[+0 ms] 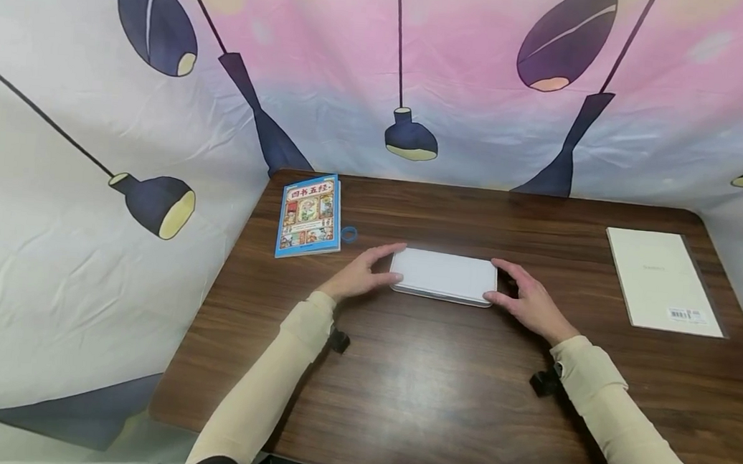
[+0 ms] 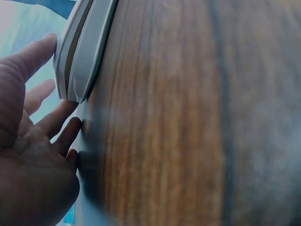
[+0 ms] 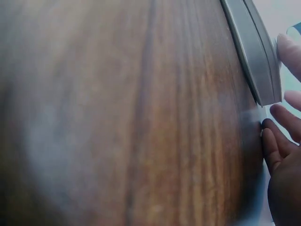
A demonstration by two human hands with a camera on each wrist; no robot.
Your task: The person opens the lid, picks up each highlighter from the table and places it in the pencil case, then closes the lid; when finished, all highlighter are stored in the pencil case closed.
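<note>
A flat white rectangular box (image 1: 444,274), with a seam along its side, lies at mid-table. My left hand (image 1: 363,272) holds its left end, thumb at the near corner and forefinger at the far corner. At the right end my right hand (image 1: 530,299) holds it the same way. The left wrist view shows the thumb of my left hand (image 2: 35,117) against the box's end (image 2: 77,61), other fingers spread below. In the right wrist view, the fingers of my right hand (image 3: 287,136) are beside the box's other end (image 3: 258,56), partly cut off by the frame.
A blue-edged picture-cover book (image 1: 310,217) lies at the back left, with a small blue ring (image 1: 349,234) beside it. On the right is a pale notebook (image 1: 662,281) with a barcode label. A printed curtain (image 1: 357,66) hangs behind the brown wooden table (image 1: 412,386).
</note>
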